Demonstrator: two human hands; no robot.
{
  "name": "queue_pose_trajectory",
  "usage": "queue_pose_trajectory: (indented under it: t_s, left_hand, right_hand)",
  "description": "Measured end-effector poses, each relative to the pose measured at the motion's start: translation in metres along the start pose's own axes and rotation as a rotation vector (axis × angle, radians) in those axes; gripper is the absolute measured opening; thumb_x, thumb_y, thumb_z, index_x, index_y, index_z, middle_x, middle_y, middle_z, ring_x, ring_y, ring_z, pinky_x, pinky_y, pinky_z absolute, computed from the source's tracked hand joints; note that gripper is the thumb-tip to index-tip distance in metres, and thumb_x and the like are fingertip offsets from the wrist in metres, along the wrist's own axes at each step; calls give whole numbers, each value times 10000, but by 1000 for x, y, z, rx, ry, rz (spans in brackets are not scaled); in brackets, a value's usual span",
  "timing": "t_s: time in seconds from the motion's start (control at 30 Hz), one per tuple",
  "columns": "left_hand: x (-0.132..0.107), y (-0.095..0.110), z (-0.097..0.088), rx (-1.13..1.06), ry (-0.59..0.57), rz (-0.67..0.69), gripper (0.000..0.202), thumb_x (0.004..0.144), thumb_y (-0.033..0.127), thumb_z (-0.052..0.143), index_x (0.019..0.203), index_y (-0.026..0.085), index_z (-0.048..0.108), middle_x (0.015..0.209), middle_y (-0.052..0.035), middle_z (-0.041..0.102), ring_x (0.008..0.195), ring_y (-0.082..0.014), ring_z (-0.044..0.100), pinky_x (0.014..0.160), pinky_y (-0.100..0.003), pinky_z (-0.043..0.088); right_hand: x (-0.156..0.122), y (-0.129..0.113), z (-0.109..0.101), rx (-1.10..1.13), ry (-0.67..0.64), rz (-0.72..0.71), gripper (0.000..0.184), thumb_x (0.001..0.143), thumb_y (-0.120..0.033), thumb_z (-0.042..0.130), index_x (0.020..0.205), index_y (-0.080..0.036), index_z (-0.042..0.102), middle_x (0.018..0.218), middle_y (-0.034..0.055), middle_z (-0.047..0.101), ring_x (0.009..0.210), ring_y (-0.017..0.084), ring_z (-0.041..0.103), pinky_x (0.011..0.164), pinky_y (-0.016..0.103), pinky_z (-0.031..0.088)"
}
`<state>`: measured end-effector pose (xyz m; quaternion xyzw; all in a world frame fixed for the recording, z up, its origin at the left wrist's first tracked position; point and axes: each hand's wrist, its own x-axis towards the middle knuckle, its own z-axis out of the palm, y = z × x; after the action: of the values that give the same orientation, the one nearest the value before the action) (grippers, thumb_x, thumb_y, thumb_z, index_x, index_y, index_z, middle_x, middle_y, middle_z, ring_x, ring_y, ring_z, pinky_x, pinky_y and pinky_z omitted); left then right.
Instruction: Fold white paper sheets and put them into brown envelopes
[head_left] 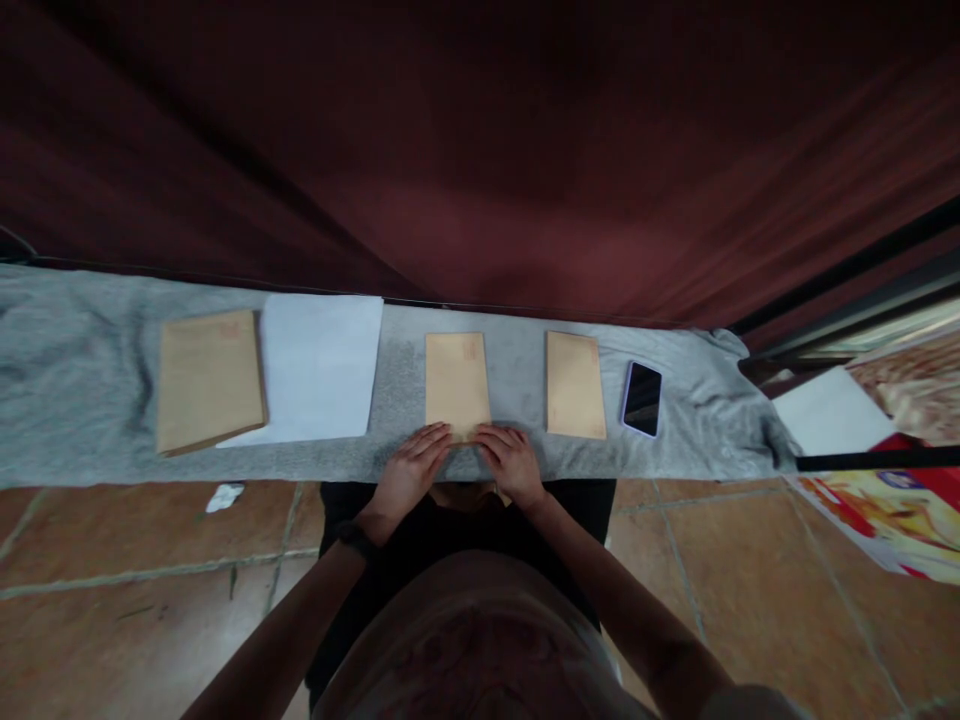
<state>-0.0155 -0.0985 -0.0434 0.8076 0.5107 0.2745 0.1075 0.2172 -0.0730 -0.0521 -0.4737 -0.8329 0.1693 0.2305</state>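
A brown paper envelope (456, 378) with a faint red print at its upper right lies on the grey cloth straight in front of me. My left hand (412, 466) is at its near left corner, fingers together and bent over the edge. At the near right corner my right hand (513, 462) grips the same edge, its fingertips close to those of the left. The thumbs are mostly hidden. Off to the right lies another brown envelope (575, 386), flat and apart from both hands.
A stack of brown envelopes (208, 382) overlaps white paper sheets (324, 368) on the left. A phone (642, 399) lies right of the envelopes on the narrow cloth-covered surface (517, 350). A dark red curtain (480, 150) hangs behind. Crumpled white paper (224, 497) is on the tiled floor.
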Motion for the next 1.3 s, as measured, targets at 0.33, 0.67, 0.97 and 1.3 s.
queue_pose_trajectory:
  t_s: [0.33,0.67,0.97,1.3]
  left_hand:
    - [1,6,6,-7,80,-116,335,1063,305,424,1211,207,707,1290,-95,733,1236,-226,671,1096,-427,551]
    - [2,8,9,-35,105,-151,342,1067,299,417,1247,209,693,1278,-85,736,1234,-223,664,1109,-417,535]
    - [-4,6,9,12,35,-106,435,1034,198,385,1376,267,644,1388,-66,683,1333,-241,603,1129,-462,529]
    - [-11,16,12,194,-52,5,501,1019,240,440,1503,148,529,1554,-120,542,1503,-276,431,1250,-503,383]
  right_hand:
    - [12,-9,5,8,96,123,195,1056,-271,539,1101,-255,728,1124,55,718,1090,223,634,958,382,454]
    - [15,-17,3,-94,57,159,111,1026,-215,587,1067,-238,686,1117,53,684,1090,227,614,945,374,432]
    - [15,-18,4,-40,140,166,147,1040,-229,529,1092,-245,666,1135,69,689,1113,232,620,951,378,457]
    - [7,-32,4,-29,115,55,315,1056,-220,467,1316,-226,645,1398,106,644,1314,248,571,1105,442,446]
